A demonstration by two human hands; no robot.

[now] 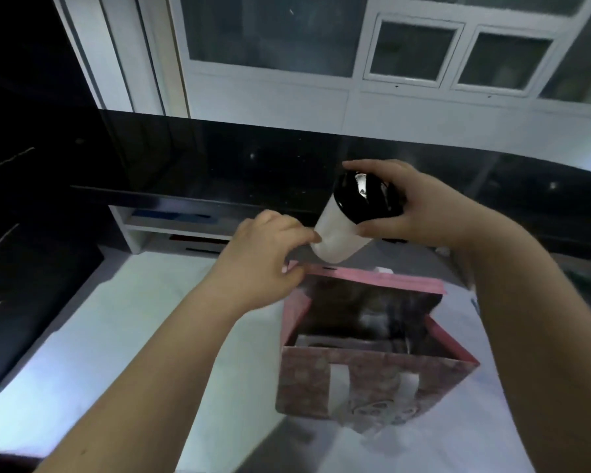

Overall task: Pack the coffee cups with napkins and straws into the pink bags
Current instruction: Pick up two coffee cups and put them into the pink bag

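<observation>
A white worktop fills the lower part of the view. Behind it runs a long dark glossy ledge, with a low white shelf unit tucked under it. A dark bulky object lies along the worktop's left edge. The pink bag stands open on the worktop, right of centre, with white handle straps hanging down its near wall; something pale lies inside, too dim to make out. Both hands are above the bag's far rim. The right hand grips the coffee cup around its black lid, with the fingers curled over the top of the lid and the thumb under it. The cup is in the air and tilted, lid up and to the right, with its white base pointing down and left, just above the bag's far edge and not yet inside. The left hand has curled fingers at the bag's far left corner. Its thumb tip touches the cup's white side near the base. I cannot tell whether this hand pinches the rim or only rests on it.
</observation>
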